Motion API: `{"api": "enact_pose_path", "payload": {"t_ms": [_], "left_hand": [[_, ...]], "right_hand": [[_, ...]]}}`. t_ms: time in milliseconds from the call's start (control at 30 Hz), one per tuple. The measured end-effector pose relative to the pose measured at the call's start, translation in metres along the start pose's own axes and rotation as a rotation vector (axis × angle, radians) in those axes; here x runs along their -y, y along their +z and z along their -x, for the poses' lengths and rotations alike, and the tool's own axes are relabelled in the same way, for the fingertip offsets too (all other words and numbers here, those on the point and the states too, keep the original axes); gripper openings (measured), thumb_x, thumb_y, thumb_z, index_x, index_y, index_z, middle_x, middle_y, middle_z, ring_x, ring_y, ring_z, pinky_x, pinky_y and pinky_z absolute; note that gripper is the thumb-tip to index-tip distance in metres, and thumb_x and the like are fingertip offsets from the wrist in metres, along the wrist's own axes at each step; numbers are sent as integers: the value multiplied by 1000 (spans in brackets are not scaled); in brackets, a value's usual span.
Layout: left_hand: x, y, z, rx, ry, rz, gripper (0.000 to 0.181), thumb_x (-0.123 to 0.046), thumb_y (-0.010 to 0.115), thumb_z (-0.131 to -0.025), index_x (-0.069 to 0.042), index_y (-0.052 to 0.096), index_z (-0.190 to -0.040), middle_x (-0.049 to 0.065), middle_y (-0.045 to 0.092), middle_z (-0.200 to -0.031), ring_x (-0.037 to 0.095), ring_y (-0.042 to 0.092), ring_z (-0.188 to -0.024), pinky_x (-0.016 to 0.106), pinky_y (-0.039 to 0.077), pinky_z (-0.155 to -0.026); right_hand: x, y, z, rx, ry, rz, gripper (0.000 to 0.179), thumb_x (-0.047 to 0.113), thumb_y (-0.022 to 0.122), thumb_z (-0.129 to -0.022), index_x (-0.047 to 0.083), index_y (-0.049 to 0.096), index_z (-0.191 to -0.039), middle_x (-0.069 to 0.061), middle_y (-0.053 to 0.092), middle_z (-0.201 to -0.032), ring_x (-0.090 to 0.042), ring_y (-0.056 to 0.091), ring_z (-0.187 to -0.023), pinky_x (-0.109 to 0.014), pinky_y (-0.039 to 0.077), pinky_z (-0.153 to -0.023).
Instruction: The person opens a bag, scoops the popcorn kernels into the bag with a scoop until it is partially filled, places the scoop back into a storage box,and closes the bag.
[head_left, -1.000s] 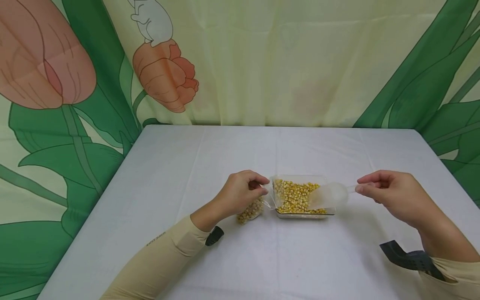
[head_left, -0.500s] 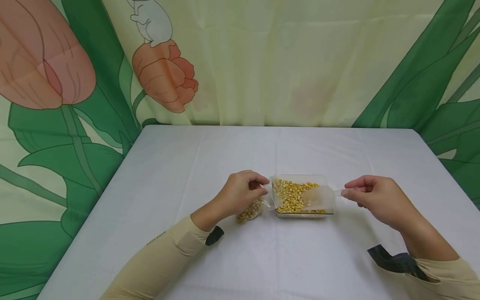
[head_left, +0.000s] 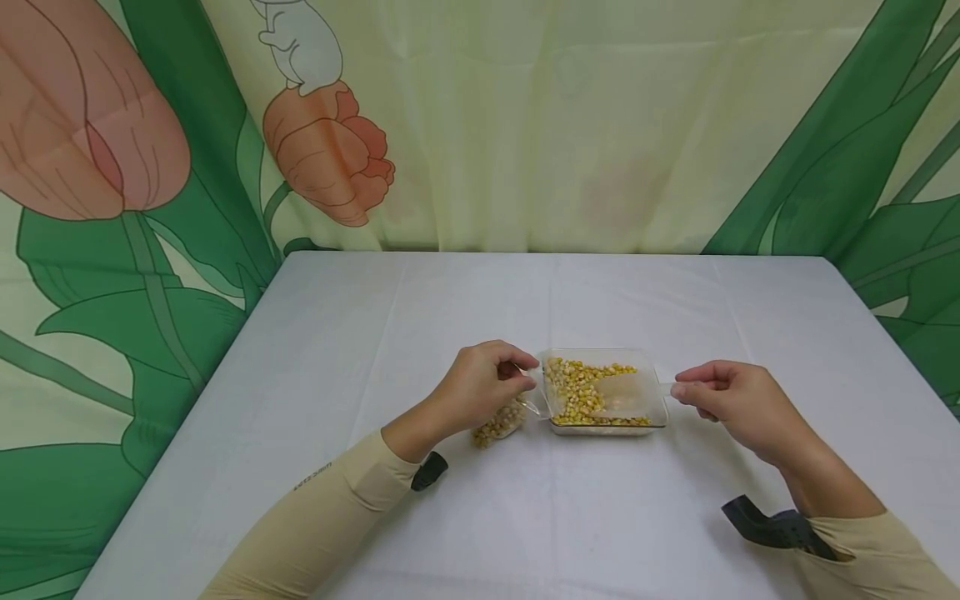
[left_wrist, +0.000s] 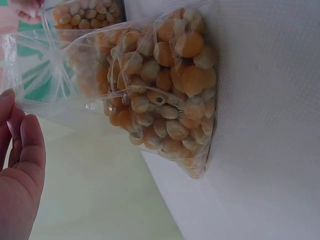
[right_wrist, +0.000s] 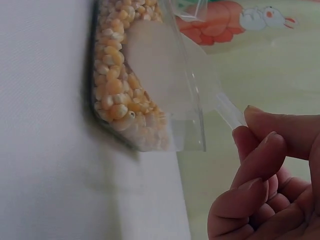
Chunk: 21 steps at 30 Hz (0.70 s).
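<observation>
My left hand (head_left: pixel 487 382) pinches the top edge of a clear plastic bag (left_wrist: pixel 160 90) partly filled with corn kernels, which stands on the table left of the container. Just right of it is a clear rectangular container (head_left: pixel 600 430) holding yellow corn kernels (head_left: pixel 573 387). Between thumb and fingertips, my right hand (head_left: pixel 738 400) grips the thin handle of a translucent white scoop (right_wrist: pixel 155 60). The scoop's bowl lies inside the container, its front pushed into the kernels, while the handle crosses the right rim.
A white cloth covers the table (head_left: pixel 450 308). Behind it hangs a curtain (head_left: pixel 540 125) printed with tulips and a rabbit. Black straps (head_left: pixel 780 527) stick out at both wrists.
My right hand has moved left and slightly toward me, sliding the scoop down into the container and deeper into the kernels. The left hand and the bag have stayed in place.
</observation>
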<state>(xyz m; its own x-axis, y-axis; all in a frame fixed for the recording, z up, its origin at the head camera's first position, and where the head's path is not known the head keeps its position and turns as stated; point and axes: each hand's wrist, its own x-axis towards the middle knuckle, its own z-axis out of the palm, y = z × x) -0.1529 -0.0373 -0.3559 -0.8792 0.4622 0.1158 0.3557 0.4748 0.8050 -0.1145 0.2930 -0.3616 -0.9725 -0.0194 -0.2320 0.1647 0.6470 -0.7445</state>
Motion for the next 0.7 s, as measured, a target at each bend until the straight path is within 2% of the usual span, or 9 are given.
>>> {"api": "enact_pose_path", "payload": {"t_ms": [100,233,367,467,567,700], "left_hand": [[0,0,0,0,6,1,17,-4,75,-89,-1,75,-106,0,67,-94,7,62,-79,21,52,-70],[0,1,-1,3,11,-7,19,-4,75,-90,-2,74,-108,3,68,-96,8,62,-80,21,52,-70],[1,1,-1,25,46,-53,31,-4,74,-91,-5,70,-122,7,67,-108,10,63,-82,22,52,-70],[2,0,-1,58,81,-105,37,-5,72,-93,-9,67,-129,9,62,-120,11,62,-85,24,51,-72],[2,-1,-1,83,87,-131,33,-5,70,-94,-9,69,-127,9,57,-125,12,60,-87,24,51,-73],[1,-1,-1,79,75,-110,21,-3,70,-94,-5,72,-115,10,57,-124,11,61,-86,23,51,-73]], "right_hand": [[-3,3,-2,7,1,-18,47,35,68,-97,-5,64,-123,-11,67,-98,-23,55,-86,-33,50,-69],[-6,7,-4,11,-3,-29,46,33,67,-98,-6,63,-123,-9,61,-87,-22,51,-81,-32,46,-66],[-8,9,-6,14,-1,-34,45,33,66,-99,-5,63,-123,-6,56,-81,-20,49,-79,-32,42,-64],[-9,10,-6,15,-3,-37,45,33,66,-99,-5,64,-122,-5,55,-79,-20,48,-77,-31,41,-63],[-9,10,-6,13,-6,-42,45,32,66,-99,-6,64,-122,-5,55,-78,-19,48,-76,-30,40,-62],[-9,10,-7,8,-11,-52,44,31,66,-99,-6,64,-122,-5,55,-78,-19,48,-75,-30,41,-62]]}}
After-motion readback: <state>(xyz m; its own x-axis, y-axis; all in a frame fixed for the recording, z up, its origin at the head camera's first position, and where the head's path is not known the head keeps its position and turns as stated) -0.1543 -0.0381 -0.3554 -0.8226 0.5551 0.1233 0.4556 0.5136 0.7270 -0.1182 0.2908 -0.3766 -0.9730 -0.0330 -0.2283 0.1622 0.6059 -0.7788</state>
